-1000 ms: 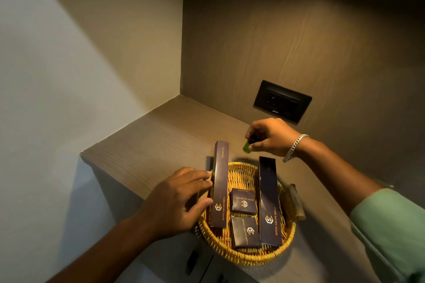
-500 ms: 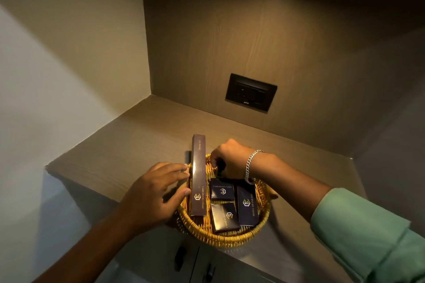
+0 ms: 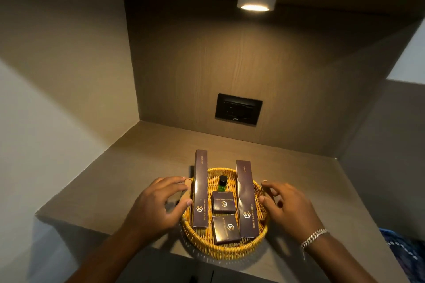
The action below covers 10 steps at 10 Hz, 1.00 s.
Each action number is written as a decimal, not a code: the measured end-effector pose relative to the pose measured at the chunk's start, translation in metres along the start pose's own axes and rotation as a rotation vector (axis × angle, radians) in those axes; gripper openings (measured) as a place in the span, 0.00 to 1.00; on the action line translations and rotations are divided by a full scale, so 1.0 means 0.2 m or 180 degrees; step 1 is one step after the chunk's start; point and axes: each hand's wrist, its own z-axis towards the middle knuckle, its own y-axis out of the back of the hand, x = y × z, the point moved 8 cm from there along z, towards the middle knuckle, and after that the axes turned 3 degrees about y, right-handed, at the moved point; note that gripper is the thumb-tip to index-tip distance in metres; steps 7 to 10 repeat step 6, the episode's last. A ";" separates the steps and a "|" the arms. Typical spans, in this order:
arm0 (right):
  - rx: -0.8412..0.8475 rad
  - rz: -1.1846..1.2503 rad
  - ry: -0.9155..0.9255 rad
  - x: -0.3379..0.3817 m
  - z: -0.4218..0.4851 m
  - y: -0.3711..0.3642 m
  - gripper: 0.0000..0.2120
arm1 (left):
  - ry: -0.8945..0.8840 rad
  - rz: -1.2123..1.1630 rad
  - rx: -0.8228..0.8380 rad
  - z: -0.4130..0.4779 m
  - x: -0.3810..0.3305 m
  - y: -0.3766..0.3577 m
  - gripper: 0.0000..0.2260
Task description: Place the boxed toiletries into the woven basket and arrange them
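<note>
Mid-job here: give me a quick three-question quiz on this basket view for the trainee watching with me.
1. True or false: the left hand is gripping a box.
2. How many boxes lie in the woven basket?
3. What stands between the two long boxes, behind the small box: A) a comb, B) a green bottle, C) a soap bar?

Key: 1. False; both it and the right hand are open beside the rim. 2. Four. 3. B.
</note>
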 end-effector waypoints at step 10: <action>-0.0223 -0.0142 -0.1095 0.08 0.21 -0.04 0.23 | 0.0102 0.0062 0.0408 0.44 0.15 0.03 0.15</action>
